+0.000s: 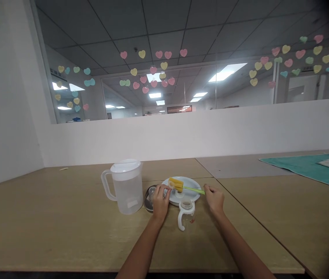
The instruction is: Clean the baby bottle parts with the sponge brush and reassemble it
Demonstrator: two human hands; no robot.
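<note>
My right hand point(214, 198) is closed round the thin green handle of a sponge brush point(176, 183). Its yellow sponge head is over the light plate point(194, 183). My left hand point(161, 197) pinches a small clear round piece point(171, 184), possibly a lid, against the sponge head; its exact kind is too small to tell. Below the sponge, a small white round piece point(179, 193) lies on the plate. In front of the plate, between my forearms, stands a clear glass pot point(187, 211) with a white collar and curved handle, its top uncovered.
A lidded translucent plastic pitcher point(128, 190) stands left of my left hand. Beside it is a round metal tray point(146, 203) holding a clear glass piece point(152, 192), partly hidden by my hand. A green cloth point(306, 166) lies far right. A white wall point(182, 135) backs the table.
</note>
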